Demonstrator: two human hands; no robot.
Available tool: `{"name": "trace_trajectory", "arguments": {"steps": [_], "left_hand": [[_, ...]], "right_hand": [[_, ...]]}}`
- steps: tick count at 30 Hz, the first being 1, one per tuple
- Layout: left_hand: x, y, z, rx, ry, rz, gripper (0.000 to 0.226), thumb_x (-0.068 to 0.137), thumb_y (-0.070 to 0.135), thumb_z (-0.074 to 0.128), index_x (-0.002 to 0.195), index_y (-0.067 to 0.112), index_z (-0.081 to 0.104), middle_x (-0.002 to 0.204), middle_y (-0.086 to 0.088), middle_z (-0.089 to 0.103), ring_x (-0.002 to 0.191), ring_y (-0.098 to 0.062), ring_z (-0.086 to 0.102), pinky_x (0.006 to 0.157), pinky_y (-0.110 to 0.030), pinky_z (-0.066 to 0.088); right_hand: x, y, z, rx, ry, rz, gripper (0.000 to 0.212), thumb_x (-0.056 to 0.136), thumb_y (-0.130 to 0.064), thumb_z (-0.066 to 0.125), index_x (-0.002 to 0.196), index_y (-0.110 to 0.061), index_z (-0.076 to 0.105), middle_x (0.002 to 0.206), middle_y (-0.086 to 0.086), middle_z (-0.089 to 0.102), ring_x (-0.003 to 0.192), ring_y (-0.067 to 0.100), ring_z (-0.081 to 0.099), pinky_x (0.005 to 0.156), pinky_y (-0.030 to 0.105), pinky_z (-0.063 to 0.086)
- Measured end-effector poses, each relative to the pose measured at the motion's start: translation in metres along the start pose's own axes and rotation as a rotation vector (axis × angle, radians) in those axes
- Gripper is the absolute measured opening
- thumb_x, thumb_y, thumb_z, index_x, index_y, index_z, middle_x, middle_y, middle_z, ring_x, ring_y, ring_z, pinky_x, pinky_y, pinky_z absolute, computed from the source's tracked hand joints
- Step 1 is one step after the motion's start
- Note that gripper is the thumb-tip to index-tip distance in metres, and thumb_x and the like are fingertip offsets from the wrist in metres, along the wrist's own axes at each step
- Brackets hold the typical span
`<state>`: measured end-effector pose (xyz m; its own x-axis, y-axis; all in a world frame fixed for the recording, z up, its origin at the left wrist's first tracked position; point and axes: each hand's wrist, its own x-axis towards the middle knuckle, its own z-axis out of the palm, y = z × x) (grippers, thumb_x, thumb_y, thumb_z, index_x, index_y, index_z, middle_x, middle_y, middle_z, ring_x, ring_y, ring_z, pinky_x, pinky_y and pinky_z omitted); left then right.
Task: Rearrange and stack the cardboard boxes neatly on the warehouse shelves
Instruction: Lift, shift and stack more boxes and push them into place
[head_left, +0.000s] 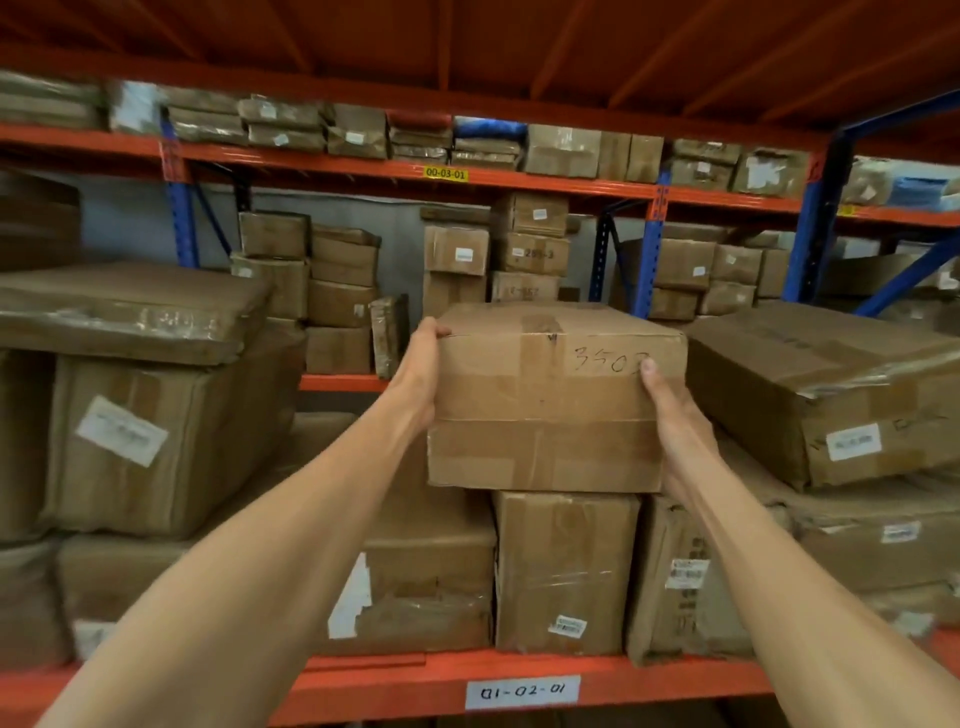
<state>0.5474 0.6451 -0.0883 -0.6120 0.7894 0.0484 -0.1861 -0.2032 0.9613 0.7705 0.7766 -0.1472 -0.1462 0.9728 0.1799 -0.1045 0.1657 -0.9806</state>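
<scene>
A taped cardboard box (550, 400) with handwritten digits on its front sits on top of an upright box (566, 571) on the near shelf. My left hand (418, 374) grips its upper left corner, thumb over the top edge. My right hand (675, 421) holds its right side, thumb pressed on the front face and fingers hidden behind the corner. Both arms reach forward from the bottom of the view.
The orange front beam (363, 680) carries a white label. Large plastic-wrapped boxes flank the held one at left (156, 395) and right (831, 395). Behind, a second rack with blue uprights (649, 260) holds several smaller boxes. A gap lies left of the held box.
</scene>
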Motion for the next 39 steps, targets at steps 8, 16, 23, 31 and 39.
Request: {"name": "trace_trajectory", "arguments": {"steps": [8, 16, 23, 31, 39], "left_hand": [[-0.011, 0.011, -0.118, -0.026, 0.241, 0.050, 0.027, 0.101, 0.042, 0.044, 0.106, 0.021, 0.060, 0.107, -0.014, 0.068, 0.102, -0.032, 0.064, 0.083, -0.046, 0.052], [-0.018, 0.032, -0.191, 0.241, 0.428, 0.049, 0.022, 0.096, 0.036, 0.046, 0.091, 0.016, 0.055, 0.093, -0.011, 0.055, 0.083, -0.025, 0.051, 0.070, -0.036, 0.041], [-0.001, 0.006, -0.233, 0.446, 0.589, 0.064, 0.045, 0.099, 0.044, 0.039, 0.112, 0.011, 0.066, 0.111, -0.014, 0.063, 0.095, -0.029, 0.054, 0.084, -0.040, 0.038], [-0.016, 0.041, -0.237, 1.002, 0.569, -0.177, 0.069, 0.100, 0.062, 0.045, 0.109, -0.006, 0.059, 0.080, -0.025, 0.076, 0.065, -0.038, 0.076, 0.068, -0.047, 0.066], [-0.063, 0.154, -0.296, 1.157, 0.507, -0.502, 0.064, 0.099, 0.021, 0.067, 0.153, 0.002, 0.037, 0.121, -0.039, 0.057, 0.100, -0.056, 0.063, 0.081, -0.063, 0.058]], "right_hand": [[-0.028, 0.003, 0.114, 0.079, -0.213, 0.002, 0.087, 0.085, -0.075, 0.069, 0.158, -0.034, 0.045, 0.139, -0.001, 0.058, 0.117, 0.021, 0.053, 0.091, 0.039, 0.043], [-0.070, 0.083, 0.193, 0.205, -0.304, 0.138, 0.115, 0.051, -0.096, 0.075, 0.151, -0.044, 0.053, 0.145, -0.006, 0.066, 0.132, 0.022, 0.061, 0.114, 0.052, 0.050], [-0.083, 0.087, 0.215, 0.073, -0.342, 0.014, 0.096, 0.076, -0.089, 0.060, 0.159, -0.049, 0.036, 0.154, -0.009, 0.056, 0.137, 0.016, 0.053, 0.119, 0.044, 0.042], [-0.074, 0.069, 0.202, -0.159, -0.492, 0.028, 0.094, 0.089, -0.078, 0.059, 0.165, -0.036, 0.025, 0.159, -0.004, 0.050, 0.146, 0.026, 0.047, 0.121, 0.048, 0.037], [-0.112, -0.051, 0.257, -0.393, -0.382, -0.432, 0.066, 0.101, -0.050, 0.064, 0.158, -0.026, 0.041, 0.162, 0.005, 0.039, 0.148, 0.027, 0.040, 0.119, 0.045, 0.037]]}}
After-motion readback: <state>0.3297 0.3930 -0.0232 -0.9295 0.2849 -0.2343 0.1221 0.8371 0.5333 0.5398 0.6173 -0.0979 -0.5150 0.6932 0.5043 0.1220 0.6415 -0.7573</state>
